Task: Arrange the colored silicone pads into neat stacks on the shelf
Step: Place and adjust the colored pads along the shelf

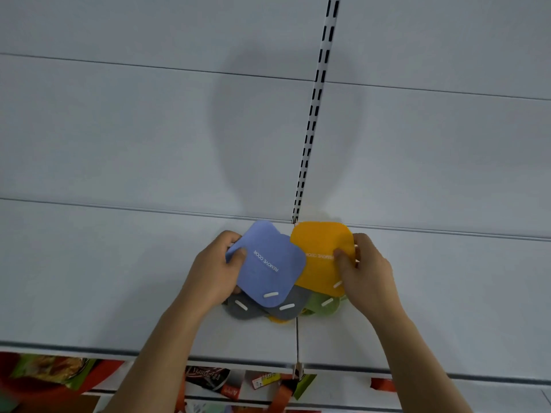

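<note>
A blue pad with white lettering lies on top of a loose pile on the white shelf. My left hand grips its left edge, thumb on top. Beside it an orange pad is held by my right hand, thumb pressing its face and fingers round its right edge. Under them peek two grey pads, a green pad and a sliver of a yellow pad. Each pad has a white slot near one corner.
A slotted upright rail runs up the white back panel behind the pile. The shelf's front edge is near me. Below it, a lower shelf holds colourful packets and a red item.
</note>
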`<state>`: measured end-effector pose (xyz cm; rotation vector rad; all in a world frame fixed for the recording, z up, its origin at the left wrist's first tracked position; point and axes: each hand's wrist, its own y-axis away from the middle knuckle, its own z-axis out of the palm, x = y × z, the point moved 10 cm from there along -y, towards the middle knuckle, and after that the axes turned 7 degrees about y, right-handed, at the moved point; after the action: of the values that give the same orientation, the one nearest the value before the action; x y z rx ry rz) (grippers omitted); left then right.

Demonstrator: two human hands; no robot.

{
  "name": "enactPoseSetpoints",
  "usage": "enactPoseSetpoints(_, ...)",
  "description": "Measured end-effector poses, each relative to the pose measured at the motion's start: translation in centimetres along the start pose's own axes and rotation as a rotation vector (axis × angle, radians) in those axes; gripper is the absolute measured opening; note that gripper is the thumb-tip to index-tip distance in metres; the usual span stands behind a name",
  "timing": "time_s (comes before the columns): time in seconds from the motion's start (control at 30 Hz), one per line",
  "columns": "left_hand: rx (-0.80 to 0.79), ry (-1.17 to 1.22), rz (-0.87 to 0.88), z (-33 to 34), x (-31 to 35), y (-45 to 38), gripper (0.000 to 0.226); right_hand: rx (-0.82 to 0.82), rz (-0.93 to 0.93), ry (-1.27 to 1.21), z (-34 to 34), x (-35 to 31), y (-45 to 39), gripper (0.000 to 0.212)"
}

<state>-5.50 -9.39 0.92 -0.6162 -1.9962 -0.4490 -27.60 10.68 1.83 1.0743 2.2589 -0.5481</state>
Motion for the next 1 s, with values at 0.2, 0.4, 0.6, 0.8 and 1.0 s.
enactPoseSetpoints(0.2,-0.08,0.036,-0.023,0.9,0.9,1.1,0.017,-0.137,-0.005,-0.04,1.6,0.7,1.4,0.04)
enactPoseSetpoints(0.4,-0.033,0.114,-0.009,0.9,2.2,1.7,0.021,0.149,0.005,-0.04,-3.1,2.2,4.0,0.035)
enactPoseSetpoints(0.6,-0.162,0.276,0.169,5.3,6.0,2.5,0.028,0.437,0.176,-0.069,-9.6,5.1,10.6,0.031)
enactPoseSetpoints(0.8,-0.411,0.391,0.253,12.5,10.1,6.5,0.026,0.686,0.415,-0.03,-15.1,8.8,20.7,0.03)
enactPoseSetpoints(1.0,-0.696,0.36,0.302,22.9,12.1,14.1,0.029,0.861,0.687,0.024,-17.9,13.9,34.2,0.029)
